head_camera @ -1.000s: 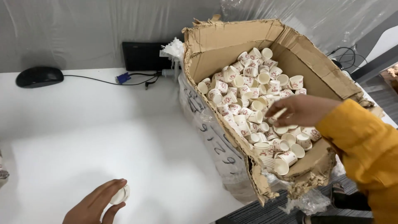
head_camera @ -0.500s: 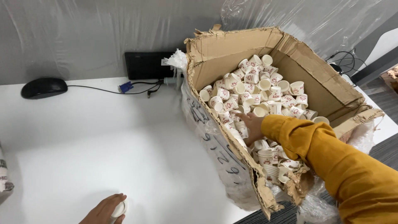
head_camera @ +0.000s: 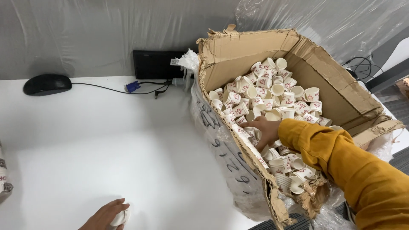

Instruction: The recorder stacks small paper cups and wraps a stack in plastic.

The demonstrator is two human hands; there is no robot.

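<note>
Head view looks down on our two hands at work over a white tabletop [head_camera: 98, 157]. Nearest us, at the bottom edge, our left hand [head_camera: 104, 216] rests on the tabletop with its fingers [head_camera: 116, 208] curled around a small white paper cup [head_camera: 120, 217], which lies on its side in the grip.

Further out and to the right, our right hand [head_camera: 265, 130], in a mustard-yellow sleeve [head_camera: 341, 164], reaches into a torn cardboard box [head_camera: 238, 51] wrapped loosely in clear plastic. The hand lies palm down on the heap of paper cups [head_camera: 272, 96], just inside the near wall; its fingertips are buried among the cups, so we cannot tell whether they have closed on one or lie spread.

The cups are small, white with red print, tumbled loose at every angle, some nested in short stacks. We judge them very light and thin-walled: easy to lift, easy to crush or dent if squeezed hard. A gentle pinch across the rolled rim, or a light wrap around the body, looks the safest hold, and a nested stack may come up as one.

Beyond the box's left side, a black mouse [head_camera: 46, 84] sits near the back edge, its cable [head_camera: 102, 87] running right toward a blue plug [head_camera: 133, 86] and a flat black device [head_camera: 156, 64] against the plastic-draped wall.
</note>
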